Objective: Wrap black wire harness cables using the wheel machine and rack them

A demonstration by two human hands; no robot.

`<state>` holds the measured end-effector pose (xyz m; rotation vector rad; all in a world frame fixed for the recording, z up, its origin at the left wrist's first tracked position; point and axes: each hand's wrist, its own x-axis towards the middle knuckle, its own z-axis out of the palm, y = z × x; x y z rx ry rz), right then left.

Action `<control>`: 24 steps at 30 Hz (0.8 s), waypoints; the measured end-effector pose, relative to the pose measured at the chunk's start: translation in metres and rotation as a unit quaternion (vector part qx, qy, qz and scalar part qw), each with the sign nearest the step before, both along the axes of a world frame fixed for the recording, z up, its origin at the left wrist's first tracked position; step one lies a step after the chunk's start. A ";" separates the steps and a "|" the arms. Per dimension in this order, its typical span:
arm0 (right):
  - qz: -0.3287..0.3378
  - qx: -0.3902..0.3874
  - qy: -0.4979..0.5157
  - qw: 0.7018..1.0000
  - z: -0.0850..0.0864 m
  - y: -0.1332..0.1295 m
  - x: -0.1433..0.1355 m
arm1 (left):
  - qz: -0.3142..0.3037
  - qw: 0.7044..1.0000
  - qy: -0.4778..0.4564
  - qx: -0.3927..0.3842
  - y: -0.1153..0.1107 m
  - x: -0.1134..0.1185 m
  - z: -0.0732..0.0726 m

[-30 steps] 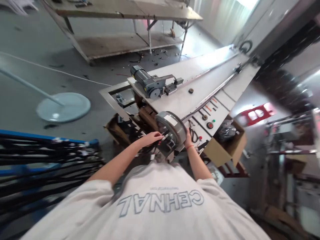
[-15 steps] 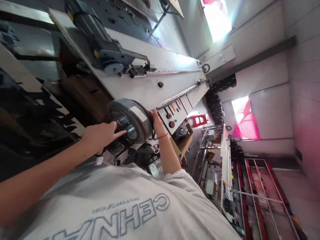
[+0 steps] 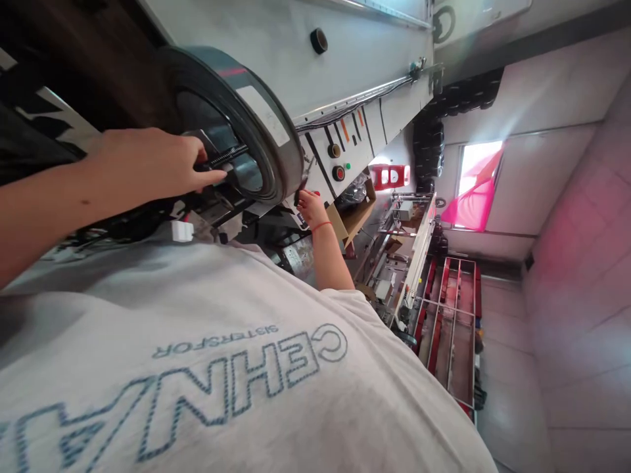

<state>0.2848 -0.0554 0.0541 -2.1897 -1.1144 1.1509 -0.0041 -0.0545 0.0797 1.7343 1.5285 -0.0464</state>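
Note:
A large dark roll of strip material with a white label stands at the bench edge. A black threaded rod crosses its hollow middle. My left hand reaches in from the left, its fingers curled round the near end of the rod and the thumb stretched alongside. Just below the roll's right side, my right hand has its fingers closed on dark scissors, whose blades point up towards the bench panel. The fingers partly cover the scissors' handles.
A tape roll lies on the white bench top. On the side panel are a red button, a green button and another tape roll. A cardboard box with dark plastic stands beside it.
My right hand has left the side of the roll and now holds the scissors beneath it. My left hand stays at the rod. The view has come closer to the roll.

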 end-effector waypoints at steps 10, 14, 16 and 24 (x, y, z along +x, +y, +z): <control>0.180 -0.123 0.408 0.887 0.133 -0.087 -0.108 | 0.057 0.992 -0.023 0.107 0.024 -0.055 0.039; 0.214 -0.274 0.486 0.802 0.086 -0.052 -0.159 | 0.009 0.995 -0.006 0.098 0.035 -0.066 0.050; 0.221 -0.283 0.453 0.816 0.063 -0.040 -0.171 | -0.004 0.996 0.002 0.093 0.035 -0.067 0.049; 0.151 0.073 0.207 0.964 0.078 -0.093 -0.104 | -0.063 0.997 0.046 -0.005 0.044 -0.061 0.035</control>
